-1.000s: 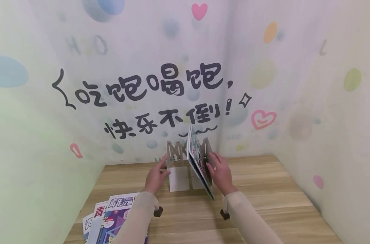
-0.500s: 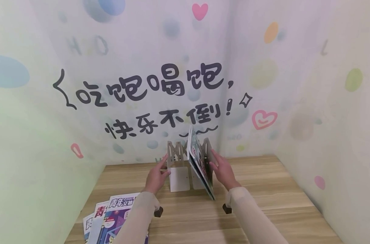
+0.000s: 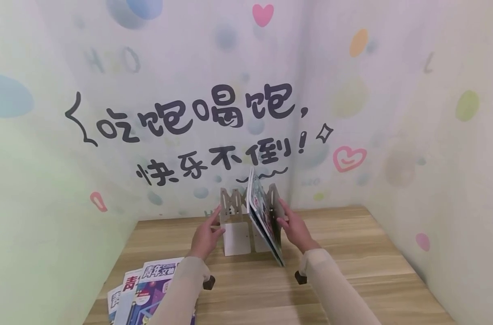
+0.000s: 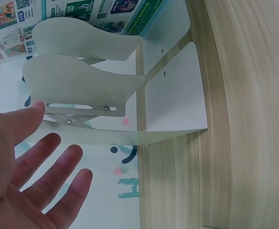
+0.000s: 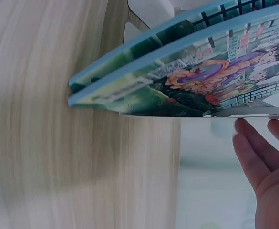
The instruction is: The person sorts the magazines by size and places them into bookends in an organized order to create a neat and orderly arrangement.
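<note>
An extendable metal book stand [image 3: 236, 238] with crossed links stands on the table against the back wall. Two magazines with pale blue edges [image 5: 196, 71] lean inside its right part, tilted, their lower corners sticking out in front. My left hand [image 3: 203, 238] is at the stand's left end panel; in the left wrist view its thumb lies on the panel's edge and the other fingers are spread and relaxed. At the right end panel is my right hand [image 3: 299, 232]. Its fingertips [image 5: 244, 128] touch the panel's outer side, fingers nearly straight, part of the hand cut off by the frame.
Several overlapping magazines [image 3: 149, 293] lie at the table's front left, partly covered by the left sleeve. A printed wall [image 3: 214, 54] rises directly behind the stand. Side walls border the wooden table [image 3: 352, 271] left and right.
My right hand has drawn slightly outward and straightened along the right panel. The left hand, the stand and the leaning magazines stay in place; the head view shifts slightly.
</note>
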The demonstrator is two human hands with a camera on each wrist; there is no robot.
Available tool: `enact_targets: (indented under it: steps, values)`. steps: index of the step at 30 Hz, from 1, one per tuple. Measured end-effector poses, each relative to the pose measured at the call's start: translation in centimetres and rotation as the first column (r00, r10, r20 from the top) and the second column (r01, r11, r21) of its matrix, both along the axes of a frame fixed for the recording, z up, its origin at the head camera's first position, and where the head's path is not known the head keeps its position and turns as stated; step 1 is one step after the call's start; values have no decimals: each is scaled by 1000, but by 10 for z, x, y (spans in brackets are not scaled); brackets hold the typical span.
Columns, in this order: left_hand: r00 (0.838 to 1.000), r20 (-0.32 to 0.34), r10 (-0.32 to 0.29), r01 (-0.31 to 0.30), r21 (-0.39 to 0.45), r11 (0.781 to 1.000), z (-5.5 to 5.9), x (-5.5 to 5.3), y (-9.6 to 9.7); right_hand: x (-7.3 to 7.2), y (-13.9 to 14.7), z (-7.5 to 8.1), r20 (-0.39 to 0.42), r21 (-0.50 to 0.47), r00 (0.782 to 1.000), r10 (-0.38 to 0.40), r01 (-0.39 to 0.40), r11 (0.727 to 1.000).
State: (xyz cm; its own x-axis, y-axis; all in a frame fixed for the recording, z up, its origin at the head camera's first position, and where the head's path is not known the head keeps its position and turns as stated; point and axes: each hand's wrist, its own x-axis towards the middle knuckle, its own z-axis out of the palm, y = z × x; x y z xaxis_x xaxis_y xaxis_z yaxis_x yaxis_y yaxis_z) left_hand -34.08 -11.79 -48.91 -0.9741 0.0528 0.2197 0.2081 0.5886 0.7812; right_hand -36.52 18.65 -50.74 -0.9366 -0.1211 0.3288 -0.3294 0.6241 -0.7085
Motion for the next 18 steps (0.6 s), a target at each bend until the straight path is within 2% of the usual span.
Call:
enact_targets:
  steps: [8, 18]
  values:
    - [1000, -13, -4, 4, -5, 1000, 3, 3, 1, 3, -6, 2, 10, -62, 999, -30, 31, 998]
    - [1000, -12, 7, -7, -14, 1000, 6, 3, 0, 2, -8, -3, 27, -43, 997, -68, 69, 997]
